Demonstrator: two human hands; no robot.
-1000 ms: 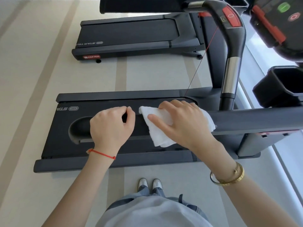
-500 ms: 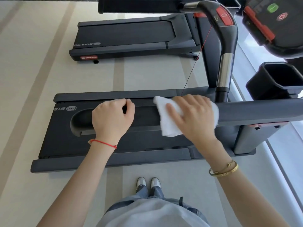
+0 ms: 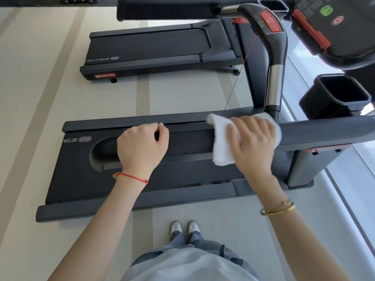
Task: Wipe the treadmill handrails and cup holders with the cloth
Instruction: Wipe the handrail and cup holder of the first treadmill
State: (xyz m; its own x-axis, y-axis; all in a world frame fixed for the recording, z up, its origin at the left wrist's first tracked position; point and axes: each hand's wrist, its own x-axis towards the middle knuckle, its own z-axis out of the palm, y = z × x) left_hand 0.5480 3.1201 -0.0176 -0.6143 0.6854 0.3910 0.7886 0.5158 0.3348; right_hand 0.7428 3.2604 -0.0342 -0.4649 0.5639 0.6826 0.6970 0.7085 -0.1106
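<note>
- Head view looks down on a person's two bare hands at a dark handrail [image 3: 324, 131] that runs across the near treadmill [image 3: 142, 201].
- Right hand [image 3: 252, 144] lies on a white cloth [image 3: 220, 147], fingers spread and nearly straight, pressing it flat on the rail; this grip is wide open, nothing curled round the cloth.
- Cloth is draped over the rail, its lower edge hanging below the hand and a corner poking out on the far left side.
- Left hand [image 3: 142, 148] wraps the same rail further left, fingers curled over the top and thumb meeting them, a closed grip on the bar.
- Left wrist carries a red string bracelet [image 3: 132, 176]; right wrist carries gold bangles [image 3: 279, 208].
- Cup holder [image 3: 336, 96], black and open-topped, sits beyond the rail at the right, well apart from the cloth.
- Curved grey upright with a red button [image 3: 269, 23] rises just behind the right hand, and a thin red cord [image 3: 239, 74] hangs from it toward the rail.
- Second treadmill [image 3: 154, 47] stands further back on the pale striped floor [image 3: 40, 98].
- Compared with a second ago, the cloth and right hand have slid rightward along the rail, away from the left hand and up close to the upright's base; the left hand has kept its place and hold.
</note>
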